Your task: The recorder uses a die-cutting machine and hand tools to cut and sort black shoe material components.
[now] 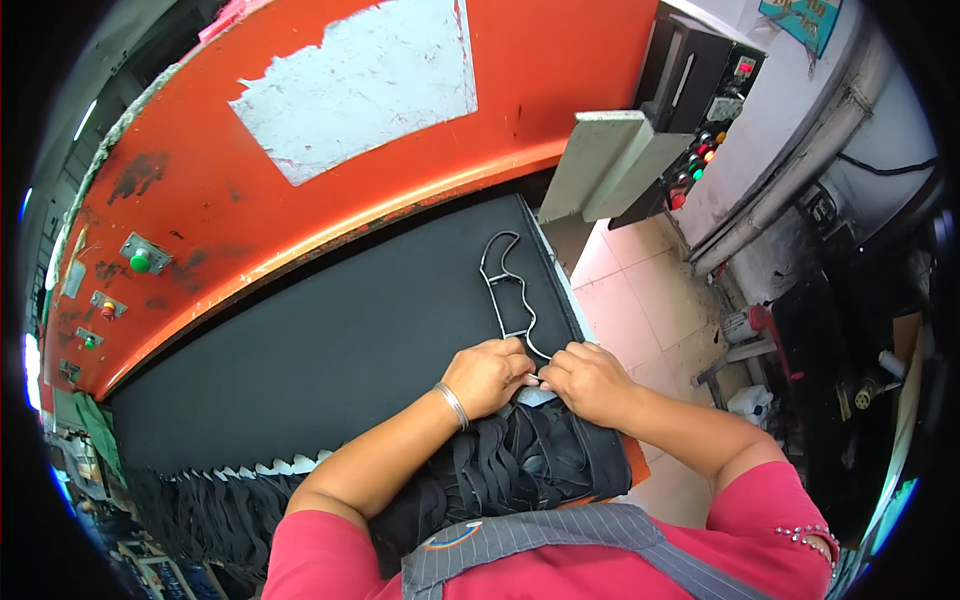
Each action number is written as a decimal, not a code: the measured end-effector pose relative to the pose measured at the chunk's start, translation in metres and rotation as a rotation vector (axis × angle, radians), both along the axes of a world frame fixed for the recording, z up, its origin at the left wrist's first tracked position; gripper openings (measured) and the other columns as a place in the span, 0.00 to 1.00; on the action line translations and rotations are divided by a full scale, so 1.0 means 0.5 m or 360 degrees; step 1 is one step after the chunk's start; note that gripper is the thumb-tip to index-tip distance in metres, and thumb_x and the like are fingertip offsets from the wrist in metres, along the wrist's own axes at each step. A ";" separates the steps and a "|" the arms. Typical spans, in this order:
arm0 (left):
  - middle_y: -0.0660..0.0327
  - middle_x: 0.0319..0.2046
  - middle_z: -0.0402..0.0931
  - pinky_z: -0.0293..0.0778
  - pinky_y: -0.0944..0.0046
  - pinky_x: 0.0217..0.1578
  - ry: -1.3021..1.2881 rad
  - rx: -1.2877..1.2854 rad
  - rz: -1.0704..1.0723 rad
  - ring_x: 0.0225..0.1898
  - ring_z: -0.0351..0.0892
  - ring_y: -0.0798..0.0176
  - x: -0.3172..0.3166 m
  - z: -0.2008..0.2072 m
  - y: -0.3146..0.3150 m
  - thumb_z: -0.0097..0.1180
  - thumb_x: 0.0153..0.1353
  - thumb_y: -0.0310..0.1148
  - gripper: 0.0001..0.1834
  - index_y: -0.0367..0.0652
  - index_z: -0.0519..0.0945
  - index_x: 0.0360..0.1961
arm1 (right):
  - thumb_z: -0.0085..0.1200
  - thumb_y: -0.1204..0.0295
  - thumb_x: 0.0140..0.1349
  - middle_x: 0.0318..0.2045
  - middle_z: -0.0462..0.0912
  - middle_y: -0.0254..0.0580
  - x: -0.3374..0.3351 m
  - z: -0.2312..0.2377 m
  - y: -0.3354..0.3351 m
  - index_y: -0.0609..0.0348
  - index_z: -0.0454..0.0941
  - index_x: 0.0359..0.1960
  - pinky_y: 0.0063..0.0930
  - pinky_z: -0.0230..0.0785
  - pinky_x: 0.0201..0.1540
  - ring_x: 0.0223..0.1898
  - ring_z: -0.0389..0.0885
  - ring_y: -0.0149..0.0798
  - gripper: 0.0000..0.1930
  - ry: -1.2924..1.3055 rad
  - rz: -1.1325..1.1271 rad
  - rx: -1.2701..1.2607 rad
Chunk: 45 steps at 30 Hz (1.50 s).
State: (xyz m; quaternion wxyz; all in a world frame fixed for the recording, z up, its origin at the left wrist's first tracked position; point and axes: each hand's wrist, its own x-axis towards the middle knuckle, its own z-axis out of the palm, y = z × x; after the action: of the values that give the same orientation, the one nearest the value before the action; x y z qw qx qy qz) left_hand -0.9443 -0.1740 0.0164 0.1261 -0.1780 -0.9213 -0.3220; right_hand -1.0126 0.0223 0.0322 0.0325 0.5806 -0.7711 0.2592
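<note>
A wavy, narrow metal cutting die with thin steel walls and cross braces lies on a black sheet of material, close to the sheet's right edge. My left hand, with a silver bangle at the wrist, is closed at the die's near end. Just beside it my right hand is closed on the same end, fingertips almost touching the left ones. The fingers partly hide that end of the die. Below the hands hang black cut strips with wavy edges, bunched between my forearms.
A large orange press with a grey worn patch spans the far side, with green and red buttons at left. A metal bracket and a control box with coloured lights stand at right, above a tiled floor.
</note>
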 end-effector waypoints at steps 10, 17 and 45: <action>0.65 0.23 0.71 0.74 0.60 0.24 0.0024 -0.0109 0.0003 0.27 0.77 0.59 -0.010 -0.006 -0.001 0.64 0.49 0.35 0.06 0.46 0.81 0.26 | 0.58 0.68 0.53 0.22 0.69 0.39 -0.018 -0.023 -0.011 0.56 0.72 0.20 0.37 0.66 0.31 0.28 0.72 0.43 0.10 -0.0024 -0.0002 -0.0021; 0.64 0.22 0.71 0.75 0.61 0.24 0.0078 -0.0119 0.0017 0.25 0.77 0.60 -0.003 -0.010 0.001 0.63 0.47 0.33 0.04 0.47 0.81 0.25 | 0.57 0.71 0.51 0.21 0.69 0.40 -0.016 -0.002 -0.007 0.55 0.72 0.19 0.39 0.66 0.29 0.27 0.72 0.43 0.08 -0.0013 0.0104 -0.0006; 0.55 0.32 0.80 0.75 0.60 0.39 0.0774 -0.0518 0.2217 0.35 0.81 0.55 0.634 0.417 -0.830 0.61 0.56 0.33 0.08 0.43 0.83 0.35 | 0.66 0.71 0.42 0.18 0.75 0.43 0.029 0.246 -0.159 0.60 0.81 0.21 0.34 0.66 0.25 0.21 0.75 0.44 0.07 0.0074 0.0020 0.0077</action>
State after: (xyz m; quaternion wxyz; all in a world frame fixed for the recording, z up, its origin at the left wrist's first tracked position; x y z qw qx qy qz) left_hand -0.6275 -0.5889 0.2249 0.4724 0.3631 -0.8029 0.0206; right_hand -0.9983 -0.0571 0.1551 0.0346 0.5920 -0.7726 0.2270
